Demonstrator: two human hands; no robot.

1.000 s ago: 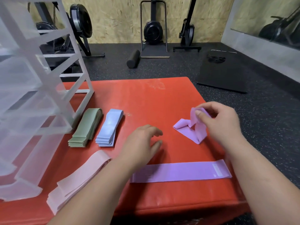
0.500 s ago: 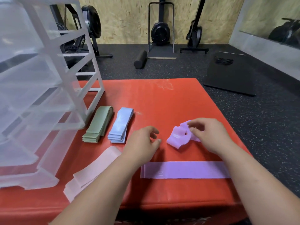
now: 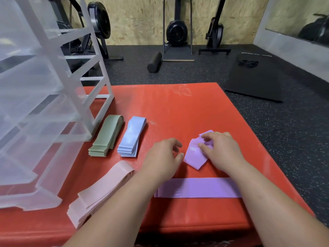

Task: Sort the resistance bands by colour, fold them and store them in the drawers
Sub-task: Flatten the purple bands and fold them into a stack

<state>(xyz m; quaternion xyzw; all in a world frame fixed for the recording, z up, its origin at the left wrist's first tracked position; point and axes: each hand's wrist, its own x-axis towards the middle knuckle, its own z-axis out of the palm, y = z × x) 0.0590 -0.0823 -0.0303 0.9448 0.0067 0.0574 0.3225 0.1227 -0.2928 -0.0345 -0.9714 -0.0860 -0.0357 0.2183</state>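
On the red mat point(image 3: 187, 111) my right hand point(image 3: 220, 150) pinches a crumpled purple band point(image 3: 195, 156) with its fingertips. My left hand point(image 3: 162, 157) hovers just left of that band, fingers loosely curled and holding nothing. A second purple band point(image 3: 197, 188) lies flat across the mat under both forearms. A green stack point(image 3: 106, 136) and a blue stack point(image 3: 131, 137) of bands lie side by side farther left. A pink stack point(image 3: 101, 189) lies at the near left. The clear plastic drawer unit point(image 3: 41, 104) stands at the left with several drawers pulled out.
The mat's near edge and right edge drop to dark rubber flooring point(image 3: 293, 139). Beyond the mat lie a black foam roller point(image 3: 154, 62) and a black floor mat point(image 3: 256, 81). Exercise machines point(image 3: 177, 31) stand against the wooden back wall.
My right hand has lowered the crumpled purple band from the air onto the mat. My left hand drifted slightly toward it. The camera shifted, bringing the drawer unit further into view.
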